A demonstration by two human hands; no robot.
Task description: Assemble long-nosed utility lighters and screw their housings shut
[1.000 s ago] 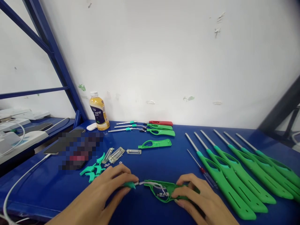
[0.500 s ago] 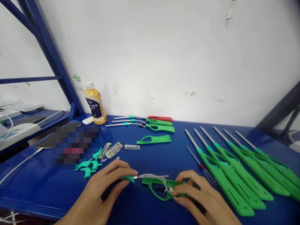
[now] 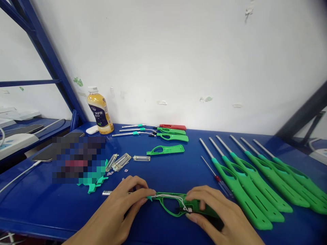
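Observation:
My left hand (image 3: 127, 207) pinches a metal lighter tube (image 3: 106, 193) near its teal collar (image 3: 150, 198); the tube's far end sticks out to the left behind the hand. The collar sits at the narrow end of an open green lighter handle half (image 3: 196, 205). My right hand (image 3: 217, 212) is closed around the wide end of that half, hiding much of it. White wires (image 3: 170, 195) run from the collar along the shell's upper edge, then bend down to a small black and white part (image 3: 189, 210) by my right fingertips.
Several assembled green lighters (image 3: 245, 194) lie at right, beside a screwdriver (image 3: 218, 180). Behind are another handle half (image 3: 168, 149), wired tubes with handle halves (image 3: 171, 136), clear fuel tanks (image 3: 122, 162) and teal triggers (image 3: 94, 187). A bottle (image 3: 100, 112) stands back left.
My left hand has brought the tube and collar right, up to the handle half's narrow end. The wires now lie along the shell instead of bowing above it. The view has shifted slightly.

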